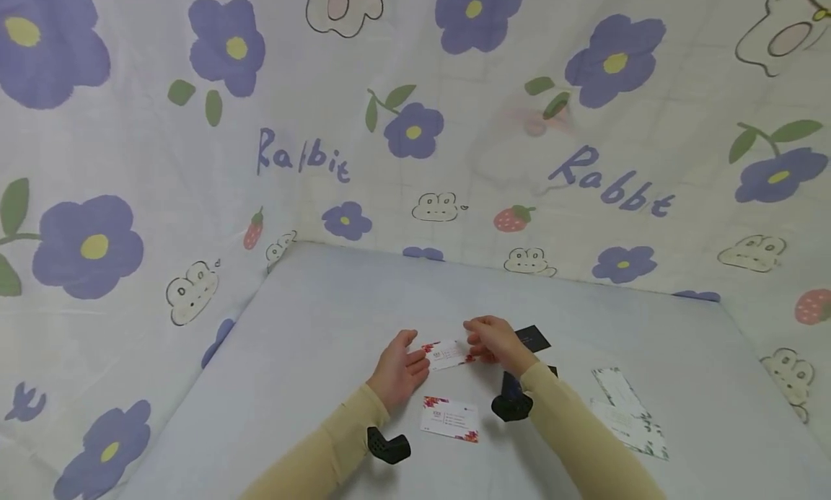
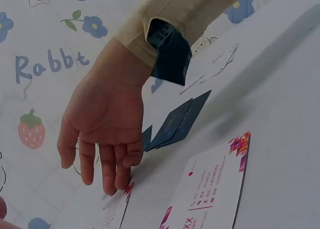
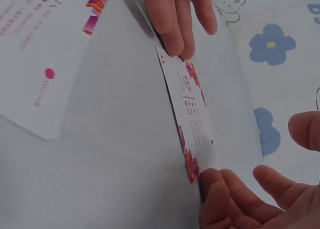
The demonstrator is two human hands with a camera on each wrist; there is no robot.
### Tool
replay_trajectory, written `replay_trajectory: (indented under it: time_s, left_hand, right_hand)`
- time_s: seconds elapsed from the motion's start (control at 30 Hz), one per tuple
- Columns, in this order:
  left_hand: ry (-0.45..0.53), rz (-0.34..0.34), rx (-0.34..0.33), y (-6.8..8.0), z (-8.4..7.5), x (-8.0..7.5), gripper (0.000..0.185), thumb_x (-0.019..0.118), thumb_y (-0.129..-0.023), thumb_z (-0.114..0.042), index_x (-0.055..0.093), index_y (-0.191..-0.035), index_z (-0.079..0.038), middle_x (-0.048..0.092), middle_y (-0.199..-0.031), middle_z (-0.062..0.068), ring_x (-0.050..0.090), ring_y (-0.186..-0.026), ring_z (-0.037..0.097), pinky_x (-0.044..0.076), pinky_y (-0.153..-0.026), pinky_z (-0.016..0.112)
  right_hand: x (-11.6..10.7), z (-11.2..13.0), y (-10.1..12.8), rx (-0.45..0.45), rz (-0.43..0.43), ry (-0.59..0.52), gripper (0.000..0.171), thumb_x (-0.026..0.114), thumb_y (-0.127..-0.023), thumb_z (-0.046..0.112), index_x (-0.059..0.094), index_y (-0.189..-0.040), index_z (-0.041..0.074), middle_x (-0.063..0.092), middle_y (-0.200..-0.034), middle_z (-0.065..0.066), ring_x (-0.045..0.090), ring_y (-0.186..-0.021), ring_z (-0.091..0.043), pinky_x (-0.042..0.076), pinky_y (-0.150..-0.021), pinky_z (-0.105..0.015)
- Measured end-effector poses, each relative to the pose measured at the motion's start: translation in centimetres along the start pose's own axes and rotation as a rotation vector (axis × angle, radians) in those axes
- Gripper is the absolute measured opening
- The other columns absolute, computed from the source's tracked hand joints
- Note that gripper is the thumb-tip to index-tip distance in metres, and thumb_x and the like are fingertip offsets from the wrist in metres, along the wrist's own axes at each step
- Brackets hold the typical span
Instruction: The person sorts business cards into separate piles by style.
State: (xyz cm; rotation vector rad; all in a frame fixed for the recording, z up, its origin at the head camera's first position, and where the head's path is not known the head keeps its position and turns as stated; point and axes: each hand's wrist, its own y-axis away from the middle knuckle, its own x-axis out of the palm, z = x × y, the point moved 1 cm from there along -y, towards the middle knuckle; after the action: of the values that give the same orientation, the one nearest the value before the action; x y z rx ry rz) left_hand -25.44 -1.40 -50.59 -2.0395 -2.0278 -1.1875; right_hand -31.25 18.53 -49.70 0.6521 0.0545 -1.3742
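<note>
Pale tabletop (image 1: 311,305), flowered card (image 1: 446,355), between hands (image 1: 397,371) (image 1: 498,343)

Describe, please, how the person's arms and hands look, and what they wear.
Plain, long, pale yellow sleeves cover the arms down to the wrists. A black angular device is at the left wrist; a dark device, dotted with small holes, is at the right. The left hand and right hand are without gloves.

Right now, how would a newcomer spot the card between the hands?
On the pale table, find the left hand and right hand. Between them is a white card with red patterned corners. Unlike the matching card below in head view, it has a hand at each end.
</note>
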Motion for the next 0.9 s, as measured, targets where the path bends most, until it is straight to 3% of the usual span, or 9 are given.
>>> replay_trajectory:
  time_s: [0.4, 0.9]
  left_hand:
    - [-0.116, 0.018, -0.053, -1.2, -0.9, -0.5, 0.071, 0.05, -0.104, -0.034, 0.022, -0.159, -0.001, 0.03, -0.159, 0.035, 0.034, -0.148, 0.05, 0.032, -0.123, 0.054]
    - [-0.112, 0.007, -0.042, -1.5, -0.7, -0.7, 0.068, 0.05, -0.103, -0.033, 0.026, -0.157, 0.001, 0.034, -0.157, 0.034, 0.039, -0.145, 0.047, 0.036, -0.121, 0.054]
  right_hand:
    - [-0.9, -0.9, 2.0, 0.08, 0.054, -0.217, 0.061, 0.053, -0.104, 0.036, 0.039, -0.151, 0.0, 0.061, -0.128, -0.023, 0.064, -0.092, -0.023, 0.05, -0.076, -0.026]
    - [-0.5, -1.4, 2.1, 0.135, 0.025, -0.383, 0.061, 0.049, -0.106, 0.034, 0.033, -0.155, 0.002, 0.058, -0.135, -0.024, 0.062, -0.089, -0.019, 0.047, -0.078, -0.026]
